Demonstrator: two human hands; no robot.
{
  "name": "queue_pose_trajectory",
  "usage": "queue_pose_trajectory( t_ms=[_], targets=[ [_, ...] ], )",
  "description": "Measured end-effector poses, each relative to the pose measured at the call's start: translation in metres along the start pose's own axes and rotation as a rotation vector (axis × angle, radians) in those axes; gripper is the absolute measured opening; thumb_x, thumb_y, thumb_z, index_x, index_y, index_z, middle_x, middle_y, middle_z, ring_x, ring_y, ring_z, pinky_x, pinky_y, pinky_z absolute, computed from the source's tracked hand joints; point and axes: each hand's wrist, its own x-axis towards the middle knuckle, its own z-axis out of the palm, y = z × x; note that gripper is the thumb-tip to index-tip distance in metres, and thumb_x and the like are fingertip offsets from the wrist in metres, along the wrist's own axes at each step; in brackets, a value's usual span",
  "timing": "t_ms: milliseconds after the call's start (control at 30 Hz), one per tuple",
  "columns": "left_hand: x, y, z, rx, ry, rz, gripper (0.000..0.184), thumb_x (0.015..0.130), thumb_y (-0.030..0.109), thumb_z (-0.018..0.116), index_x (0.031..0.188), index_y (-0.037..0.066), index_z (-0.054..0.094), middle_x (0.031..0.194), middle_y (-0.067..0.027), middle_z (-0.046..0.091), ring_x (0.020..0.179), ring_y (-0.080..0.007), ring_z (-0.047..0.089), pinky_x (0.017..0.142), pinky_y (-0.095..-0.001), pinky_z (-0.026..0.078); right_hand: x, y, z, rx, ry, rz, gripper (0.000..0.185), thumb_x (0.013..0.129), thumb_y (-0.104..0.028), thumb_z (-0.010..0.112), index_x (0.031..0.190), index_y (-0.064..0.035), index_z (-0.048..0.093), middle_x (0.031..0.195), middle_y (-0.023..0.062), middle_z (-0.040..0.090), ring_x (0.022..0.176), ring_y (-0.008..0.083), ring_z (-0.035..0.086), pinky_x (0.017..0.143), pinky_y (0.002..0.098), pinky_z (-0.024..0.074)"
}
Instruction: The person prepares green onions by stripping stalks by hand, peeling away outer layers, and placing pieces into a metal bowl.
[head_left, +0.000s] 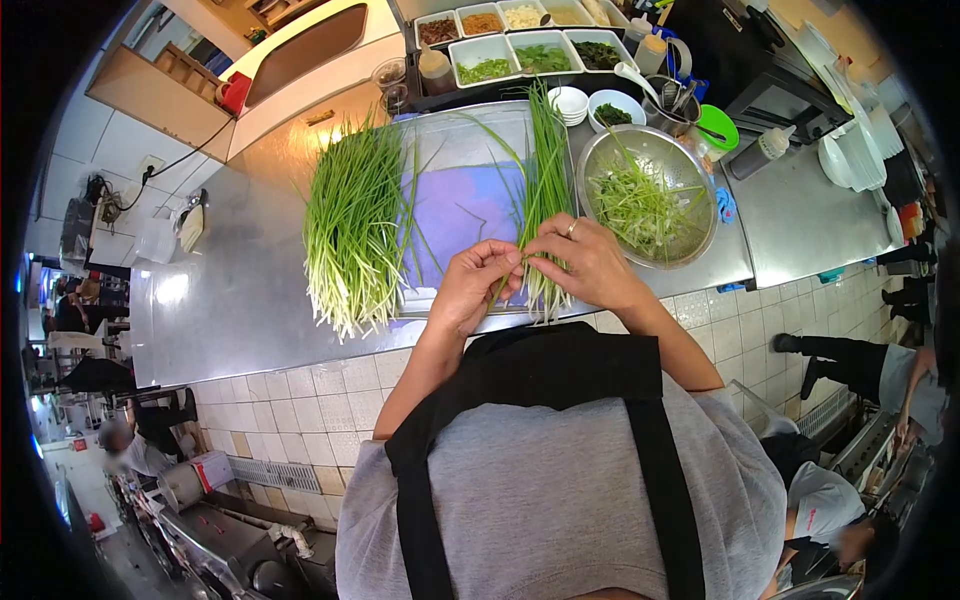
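Both hands meet over the front right part of a tray (470,118) with a blue-purple surface. My left hand (478,283) has thumb and fingers pinched on a thin green stalk. Close beside it, my right hand (585,262), with a ring on one finger, pinches at the same stalk. Beneath and behind the right hand lies a narrow bunch of green stalks (545,170), white ends toward me. A much larger bunch (355,220) covers the tray's left side, also with white ends toward me. Between the bunches are a few loose green strands.
A steel colander (648,195) with green and pale trimmings stands right of the tray. Behind are white containers (486,70) of ingredients, small white bowls (569,105), bottles and a green bowl (717,127). Other people are at the far left and right.
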Motion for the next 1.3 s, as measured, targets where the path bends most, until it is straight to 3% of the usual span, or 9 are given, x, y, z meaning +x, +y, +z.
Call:
queue_pose_trajectory(
  t_ms=[500, 600, 700, 800, 933, 1000, 1133, 1233, 1300],
  targets=[
    [-0.007, -0.004, -0.010, -0.200, -0.069, -0.006, 0.026, 0.085, 0.001, 0.058, 0.111, -0.001, 0.053, 0.087, -0.0062, 0.059, 0.075, -0.0150, 0.058, 0.064, -0.0247, 0.047, -0.001, 0.001, 0.000, 0.013, 0.088, 0.097, 0.012, 0.072, -0.008, 0.065, 0.081, -0.0096, 0.058, 0.083, 0.0048, 0.057, 0.069, 0.0252, 0.057, 0.065, 0.0341, 0.0432],
    [-0.006, -0.004, -0.011, -0.197, -0.092, -0.015, 0.026, 0.085, 0.001, 0.058, 0.111, -0.002, 0.053, 0.087, -0.0060, 0.059, 0.075, -0.0146, 0.058, 0.064, -0.0246, 0.047, -0.001, 0.001, 0.004, 0.134, 0.084, 0.160, 0.012, 0.072, -0.004, 0.067, 0.082, -0.0072, 0.060, 0.083, 0.0050, 0.056, 0.066, 0.0140, 0.053, 0.059, 0.0265, 0.0423],
    [-0.003, -0.005, -0.013, -0.207, -0.110, -0.016, 0.026, 0.085, 0.000, 0.058, 0.110, -0.002, 0.053, 0.087, -0.0063, 0.059, 0.075, -0.0143, 0.058, 0.063, -0.0242, 0.046, -0.004, 0.008, 0.009, 0.464, 0.162, 0.373, 0.006, 0.076, -0.005, 0.064, 0.080, -0.0053, 0.059, 0.078, 0.0036, 0.055, 0.066, 0.0113, 0.054, 0.058, 0.0250, 0.0405],
    [-0.003, -0.005, -0.015, -0.213, -0.096, -0.009, 0.026, 0.085, -0.001, 0.057, 0.110, -0.002, 0.053, 0.087, -0.0070, 0.059, 0.076, -0.0150, 0.059, 0.064, -0.0248, 0.048, -0.005, 0.025, 0.002, 0.439, 0.236, 0.447, 0.005, 0.077, -0.005, 0.064, 0.080, -0.0038, 0.060, 0.076, 0.0029, 0.053, 0.065, 0.0070, 0.051, 0.057, 0.0213, 0.0399],
    [-0.003, -0.004, -0.015, -0.223, -0.038, 0.010, 0.026, 0.084, -0.003, 0.057, 0.109, -0.002, 0.053, 0.089, -0.0082, 0.060, 0.079, -0.0173, 0.061, 0.068, -0.0271, 0.052, -0.009, 0.047, -0.024, 0.141, 0.287, 0.657, 0.008, 0.077, -0.007, 0.065, 0.084, -0.0074, 0.063, 0.083, 0.0055, 0.058, 0.069, 0.0134, 0.057, 0.060, 0.0244, 0.0439],
    [-0.002, -0.003, -0.013, -0.228, -0.024, 0.010, 0.024, 0.084, -0.002, 0.058, 0.107, -0.001, 0.055, 0.089, -0.0075, 0.060, 0.080, -0.0156, 0.061, 0.071, -0.0254, 0.052, -0.018, 0.066, -0.030, -0.464, 0.215, 0.391, 0.010, 0.077, -0.008, 0.065, 0.086, -0.0075, 0.063, 0.088, 0.0082, 0.061, 0.074, 0.0193, 0.060, 0.062, 0.0288, 0.0456],
    [0.001, -0.006, -0.014, -0.258, -0.004, 0.015, 0.021, 0.083, -0.002, 0.060, 0.104, 0.001, 0.056, 0.089, -0.0063, 0.061, 0.081, -0.0140, 0.061, 0.072, -0.0238, 0.051, -0.033, 0.071, -0.032, -0.761, 0.125, 0.313, 0.011, 0.077, -0.011, 0.064, 0.086, -0.0054, 0.064, 0.096, 0.0134, 0.063, 0.084, 0.0295, 0.061, 0.067, 0.0362, 0.0474],
    [0.003, -0.005, -0.014, -0.214, -0.006, 0.020, 0.019, 0.082, -0.002, 0.061, 0.101, 0.002, 0.057, 0.088, -0.0051, 0.061, 0.080, -0.0130, 0.060, 0.072, -0.0226, 0.049, -0.023, 0.053, -0.024, -0.220, 0.124, 0.590, 0.011, 0.078, -0.012, 0.063, 0.085, -0.0039, 0.065, 0.092, 0.0135, 0.063, 0.082, 0.0280, 0.061, 0.068, 0.0334, 0.0468],
    [0.004, -0.005, -0.011, -0.198, 0.004, 0.035, 0.019, 0.082, -0.002, 0.061, 0.100, 0.003, 0.057, 0.088, -0.0046, 0.061, 0.079, -0.0125, 0.060, 0.071, -0.0218, 0.049, -0.019, 0.042, -0.006, 0.134, 0.166, 0.474, 0.013, 0.079, -0.014, 0.064, 0.084, -0.0024, 0.065, 0.086, 0.0103, 0.063, 0.071, 0.0235, 0.060, 0.064, 0.0303, 0.0464]
  ],
)
